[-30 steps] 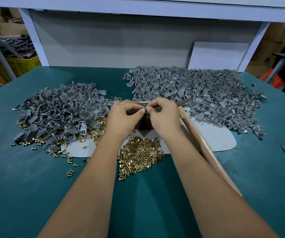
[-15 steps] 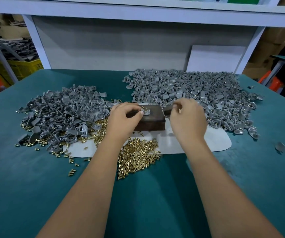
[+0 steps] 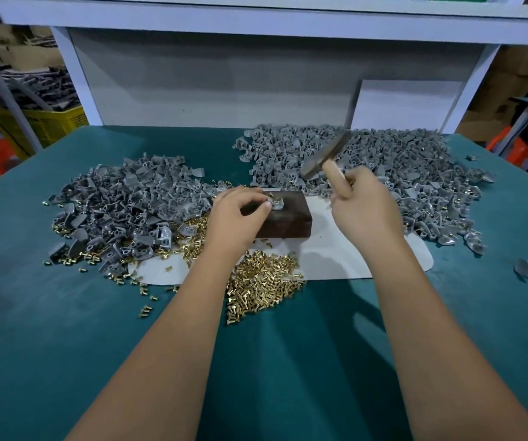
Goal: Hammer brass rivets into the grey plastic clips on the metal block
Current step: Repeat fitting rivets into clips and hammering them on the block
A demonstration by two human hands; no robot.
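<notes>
L fingers [image 3: 261,205] pinch grey clip [image 3: 277,203] w/ brass rivet [image 3: 274,201] on top of metal block [image 3: 284,219]. R hand [image 3: 364,211] wrapped round hammer [image 3: 327,159], head raised above block, blurred. Loose rivets [image 3: 262,283] just in front of block; clip piles [image 3: 122,202] either side.

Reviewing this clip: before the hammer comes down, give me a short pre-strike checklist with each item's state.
1. Clip seated on the metal block: ok.
2. Brass rivet standing in the clip: ok; whether straight, cannot tell.
3. Left hand steadying the clip: ok.
4. Left fingertips clear of the strike spot: not ok, right beside the rivet.
5. Right hand gripping the raised hammer: ok.
</notes>
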